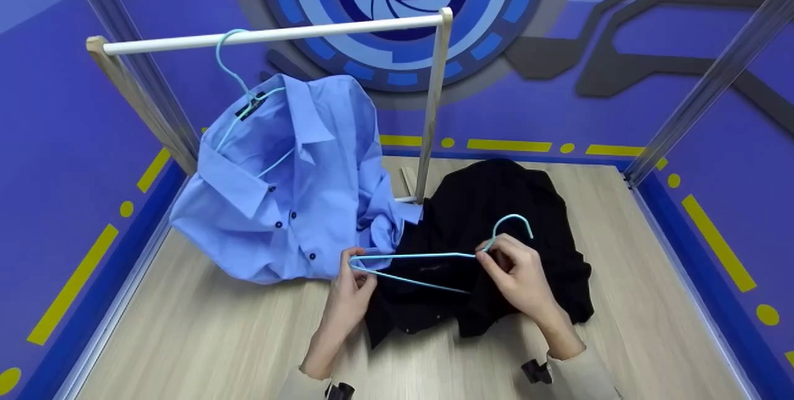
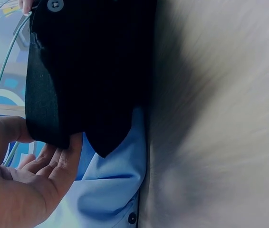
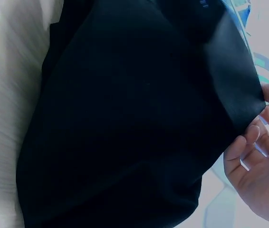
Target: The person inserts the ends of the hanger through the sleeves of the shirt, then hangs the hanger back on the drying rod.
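A light-blue wire clothes hanger (image 1: 412, 256) lies over a black shirt (image 1: 515, 201), its hook pointing up at the right. My left hand (image 1: 348, 294) is at the hanger's left end; in the left wrist view its thumb and fingers pinch the edge of the black collar (image 2: 44, 95), with the hanger wire (image 2: 2, 71) passing behind. Near the hook's base, my right hand (image 1: 521, 273) grips the hanger and the shirt. The right wrist view has the right hand (image 3: 263, 166) pinching a corner of the black cloth (image 3: 239, 90). Part of the hanger's lower wire is hidden by cloth.
At the left, a blue shirt (image 1: 335, 115) hangs on another hanger (image 1: 226, 65) from the white bar (image 1: 279, 32) of a wooden-legged rack. Its lower part touches the black shirt. Blue-purple walls (image 1: 527, 121) enclose the wood-grain table (image 1: 639, 301).
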Demonstrator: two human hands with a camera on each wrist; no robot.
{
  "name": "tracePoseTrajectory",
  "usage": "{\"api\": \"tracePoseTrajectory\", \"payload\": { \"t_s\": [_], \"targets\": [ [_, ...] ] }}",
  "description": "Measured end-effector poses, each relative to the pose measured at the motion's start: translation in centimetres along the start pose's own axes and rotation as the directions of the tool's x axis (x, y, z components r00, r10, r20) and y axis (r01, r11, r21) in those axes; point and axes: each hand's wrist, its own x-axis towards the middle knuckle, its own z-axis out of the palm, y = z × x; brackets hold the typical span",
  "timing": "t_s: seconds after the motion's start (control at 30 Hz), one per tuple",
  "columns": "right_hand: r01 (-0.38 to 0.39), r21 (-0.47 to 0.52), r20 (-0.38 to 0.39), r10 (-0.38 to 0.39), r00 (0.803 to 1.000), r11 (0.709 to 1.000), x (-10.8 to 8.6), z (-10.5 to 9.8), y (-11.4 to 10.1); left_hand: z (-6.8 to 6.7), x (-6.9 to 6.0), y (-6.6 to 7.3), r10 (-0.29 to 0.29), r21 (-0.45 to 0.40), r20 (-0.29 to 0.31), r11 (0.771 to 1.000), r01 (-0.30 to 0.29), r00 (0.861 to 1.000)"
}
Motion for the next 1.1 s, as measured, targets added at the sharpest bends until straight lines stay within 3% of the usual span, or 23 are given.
{"api": "tracePoseTrajectory", "payload": {
  "t_s": [0.1, 0.33, 0.53, 0.73, 1.1],
  "targets": [
    [0.0, -0.001, -0.001, 0.0, 1.0, 1.0, -0.1, 0.1, 0.2, -0.1, 0.0, 0.0, 0.015, 0.006, 0.007, 1.0, -0.015, 1.0],
    [-0.019, -0.027, 0.028, 0.02, 0.999, 0.999, -1.5, 0.2, 3.7, -0.2, 0.0, -0.3, 0.056, -0.022, 0.015, 0.998, -0.055, 0.998],
    [-0.022, -0.023, 0.029, 0.023, 0.999, 0.999, -1.5, 0.2, 3.6, -0.3, 0.1, -0.4, 0.057, -0.02, 0.019, 0.998, -0.057, 0.998],
    [-0.016, -0.03, 0.017, 0.016, 1.0, 0.999, -1.4, 0.4, 3.4, -0.4, 0.1, -0.2, -0.014, -0.041, 0.046, 0.999, 0.016, 0.999],
    [-0.005, -0.014, -0.03, 0.004, 1.0, 1.0, -0.1, 0.3, 0.1, -0.5, 0.0, -0.2, -0.045, 0.019, 0.113, 0.999, 0.043, 0.993]
  ]
}}
